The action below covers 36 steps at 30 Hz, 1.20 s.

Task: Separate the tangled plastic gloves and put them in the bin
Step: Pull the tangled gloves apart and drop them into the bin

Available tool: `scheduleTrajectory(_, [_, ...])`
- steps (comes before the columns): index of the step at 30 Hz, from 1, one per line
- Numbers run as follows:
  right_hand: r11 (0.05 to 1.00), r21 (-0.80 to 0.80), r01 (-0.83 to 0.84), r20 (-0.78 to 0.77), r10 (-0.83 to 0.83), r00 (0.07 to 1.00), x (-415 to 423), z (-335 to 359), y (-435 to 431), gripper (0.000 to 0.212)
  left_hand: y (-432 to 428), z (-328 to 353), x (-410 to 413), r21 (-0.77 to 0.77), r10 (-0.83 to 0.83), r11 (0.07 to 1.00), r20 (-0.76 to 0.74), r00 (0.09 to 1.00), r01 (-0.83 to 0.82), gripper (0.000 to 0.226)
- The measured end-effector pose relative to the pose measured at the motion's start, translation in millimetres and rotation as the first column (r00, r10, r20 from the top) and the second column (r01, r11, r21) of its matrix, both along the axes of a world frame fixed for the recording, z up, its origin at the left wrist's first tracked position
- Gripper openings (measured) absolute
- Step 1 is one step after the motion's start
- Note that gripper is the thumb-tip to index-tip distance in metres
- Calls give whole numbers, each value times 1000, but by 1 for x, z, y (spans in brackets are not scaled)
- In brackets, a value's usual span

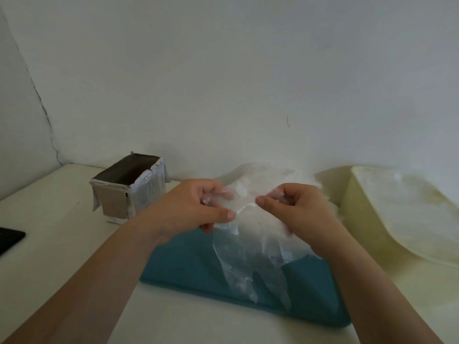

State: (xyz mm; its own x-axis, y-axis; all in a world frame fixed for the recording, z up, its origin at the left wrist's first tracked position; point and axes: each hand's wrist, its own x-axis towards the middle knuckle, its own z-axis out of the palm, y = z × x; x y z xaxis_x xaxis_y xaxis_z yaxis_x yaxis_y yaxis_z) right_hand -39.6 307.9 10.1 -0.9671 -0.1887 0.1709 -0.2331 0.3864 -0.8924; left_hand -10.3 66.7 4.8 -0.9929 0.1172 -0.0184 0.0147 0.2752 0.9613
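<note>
Teasing one clear plastic glove (248, 269) loose above the teal tray (178, 269).

Head view: left hand (198, 207) and right hand (298, 209) each pinching the glove's upper edge, held over the tangled pile (263, 175) toward the back edge of the surface (62, 207). Best eased apart slowly and lifted straight up, to shed clinging film without dragging neighbours along; then across to the cream bin (397, 207) by the right edge.

On the white table (62, 244), at the back left, stands an open cardboard box (129, 192), dark inside and with print on one side. A flat black object (10, 238) lies at the left edge. A teal tray (188, 269) lies in the middle. A thin crack (37, 95) runs down the pale wall (223, 70)
</note>
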Motion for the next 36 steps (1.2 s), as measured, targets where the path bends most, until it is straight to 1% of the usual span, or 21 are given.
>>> scheduleTrajectory(2, [1000, -18, -14, 72, 15, 997, -1, -1, 3, 30, 0, -7, -5, 134, 60, 989, 39, 997, -65, 18])
scheduleTrajectory(4, [995, -19, -95, 150, 97, 984, -2, -2, 6, 34, 2, -10, -10, 359, 107, 925, 78, 991, -128, 4])
scheduleTrajectory(6, [987, 37, -158, 222, 146, 964, -3, 0, 11, 35, 4, -10, -13, 483, 139, 862, 64, 988, -153, 9])
scheduleTrajectory(7, [982, 90, -164, 245, 137, 960, -4, 0, 14, 36, 5, -9, -14, 516, 163, 841, 43, 986, -162, 10])
scheduleTrajectory(9, [971, 199, -137, 260, 82, 962, -6, 2, 20, 35, 5, -8, -15, 534, 282, 808, 23, 959, -250, 6])
scheduleTrajectory(11, [953, 281, -116, 231, 50, 972, -7, 2, 22, 32, 4, -9, -17, 466, 399, 813, -13, 917, -347, 5])
scheduleTrajectory(12, [953, 287, -100, 192, 45, 980, -7, 2, 22, 31, 4, -10, -17, 436, 407, 828, -33, 913, -353, 5])
scheduleTrajectory(13, [965, 253, -69, 144, 33, 989, -6, 2, 21, 34, 5, -10, -15, 419, 383, 845, -44, 923, -331, 5])
scheduleTrajectory(15, [992, 124, -16, 68, 8, 998, -7, 3, 21, 45, 8, -8, -10, 402, 287, 882, -48, 957, -244, 6])
scheduleTrajectory(16, [997, 70, -32, 72, 27, 997, -6, 4, 21, 53, 11, -7, -7, 388, 229, 902, -58, 972, -189, 7])
scheduleTrajectory(18, [988, -11, -154, 165, 154, 974, -6, 4, 20, 66, 17, -6, -2, 352, 124, 932, -85, 989, -86, 10])
scheduleTrajectory(21, [906, -227, -357, 310, 415, 855, -4, -3, 14, 87, 28, -6, 2, 302, 78, 953, -137, 987, -33, 17])
scheduleTrajectory(23, [813, -392, -430, 310, 557, 770, -5, -7, 12, 102, 33, -8, 1, 269, 155, 958, -194, 969, -100, 13])
scheduleTrajectory(24, [778, -456, -432, 301, 591, 748, -6, -8, 13, 105, 34, -9, 0, 268, 206, 952, -205, 957, -148, 10])
scheduleTrajectory(25, [771, -486, -413, 300, 590, 749, -7, -8, 12, 103, 35, -10, -1, 275, 245, 944, -205, 948, -184, 7])
scheduleTrajectory(26, [791, -475, -385, 299, 557, 775, -7, -7, 12, 93, 35, -11, -1, 280, 267, 938, -202, 942, -205, 6])
scheduleTrajectory(29, [902, -325, -283, 285, 379, 880, -5, -8, 4, 39, 38, -15, -1, 254, 283, 940, -209, 936, -228, 8])
scheduleTrajectory(30, [924, -294, -244, 274, 326, 905, -5, -9, 2, 29, 39, -17, -1, 241, 289, 942, -219, 932, -235, 9])
scheduleTrajectory(33, [967, -202, -159, 232, 205, 951, -8, -15, 2, 18, 35, -19, -3, 173, 354, 932, -262, 898, -317, 8])
scheduleTrajectory(35, [983, -76, -168, 249, 182, 951, -10, -13, 11, 16, 28, -20, -6, 162, 418, 908, -285, 862, -387, 7])
scheduleTrajectory(36, [979, -20, -202, 286, 199, 937, -11, -10, 16, 16, 25, -20, -7, 171, 447, 894, -293, 845, -413, 7])
